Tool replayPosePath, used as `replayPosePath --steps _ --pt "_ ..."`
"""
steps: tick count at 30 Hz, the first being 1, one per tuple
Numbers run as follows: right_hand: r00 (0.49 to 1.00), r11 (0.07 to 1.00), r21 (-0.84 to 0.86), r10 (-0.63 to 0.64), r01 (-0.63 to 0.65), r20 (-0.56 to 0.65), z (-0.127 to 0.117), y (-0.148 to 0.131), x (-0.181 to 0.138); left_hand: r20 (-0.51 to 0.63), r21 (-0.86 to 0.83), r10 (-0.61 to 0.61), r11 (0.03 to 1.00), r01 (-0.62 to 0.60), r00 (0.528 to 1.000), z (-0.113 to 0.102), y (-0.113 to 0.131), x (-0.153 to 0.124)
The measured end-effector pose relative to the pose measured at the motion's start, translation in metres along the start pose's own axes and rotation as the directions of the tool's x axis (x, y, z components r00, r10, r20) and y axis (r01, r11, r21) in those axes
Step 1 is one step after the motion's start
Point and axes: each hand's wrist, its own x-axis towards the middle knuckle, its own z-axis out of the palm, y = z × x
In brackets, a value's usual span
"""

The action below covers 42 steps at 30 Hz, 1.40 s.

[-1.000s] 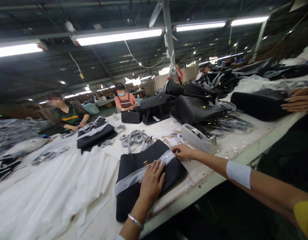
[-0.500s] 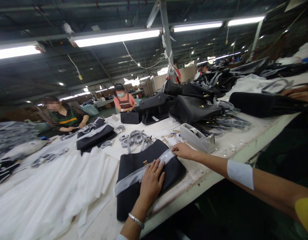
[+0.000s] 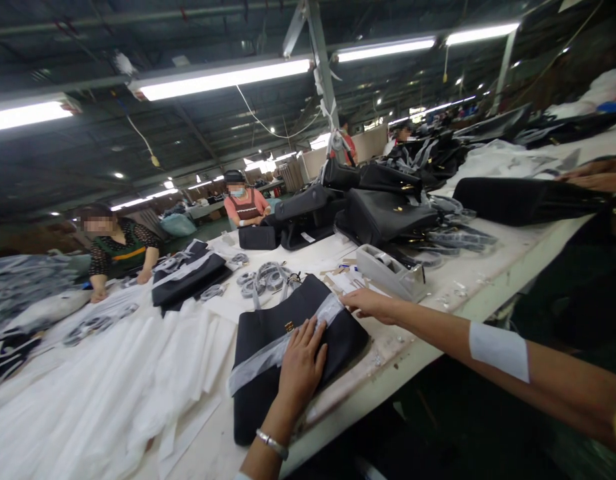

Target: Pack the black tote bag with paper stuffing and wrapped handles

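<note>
As I follow through the head camera, the black bag lies flat close to the edge of the white worktable, right beneath the two hands. Its long axis slants from near left to far right, and the side with the pale straps points away from the wearer. I'm seeing a smooth, dark, roughly rectangular panel, a small gold clasp on it, and a crinkled, translucent wrapping strip running lengthwise across.

Now the hands: the left hand, a silvery bangle at its wrist, is palm down over bag and strip, fingers stretched out and slightly parted, resting rather than clenched. The right hand is at the strip's far right end, fingers bent and drawn together; whether they pinch the film or just touch it, I can't tell. A white patch sits on that forearm.

Off to the left I've got thin white sheets in loose folds. Just beyond the right hand stands a boxy pale tape dispenser; past the bag, coiled straps in film. Deeper in, a heap of dark bags, a co-worker in a green apron leaning over the table, another in pink sleeves, and tube lights overhead.
</note>
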Motion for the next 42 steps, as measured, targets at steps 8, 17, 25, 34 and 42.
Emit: replayPosePath --steps 8,17,25,34,42 --pt "1.0 0.987 -0.159 0.01 -0.013 -0.019 -0.008 0.009 0.013 0.048 0.016 -0.01 1.0 0.009 0.999 -0.004 0.002 0.001" --pt "0.998 0.91 -0.413 -0.045 0.026 -0.038 -0.007 0.005 0.012 0.048 -0.006 -0.011 1.0 0.011 0.999 -0.013 0.011 -0.003" --pt "0.718 0.356 -0.827 -0.691 0.435 0.08 0.035 -0.007 0.008 0.018 -0.037 -0.035 0.999 0.036 0.999 -0.013 0.013 -0.005" --pt "0.73 0.21 -0.856 -0.638 0.472 0.247 0.057 0.029 0.02 0.023 0.08 -0.166 0.983 0.164 0.986 -0.044 -0.032 -0.038" --pt "0.81 0.28 -0.842 -0.52 0.461 0.27 0.051 0.022 0.008 0.008 0.118 -0.403 0.909 0.4 0.915 -0.055 -0.052 -0.081"
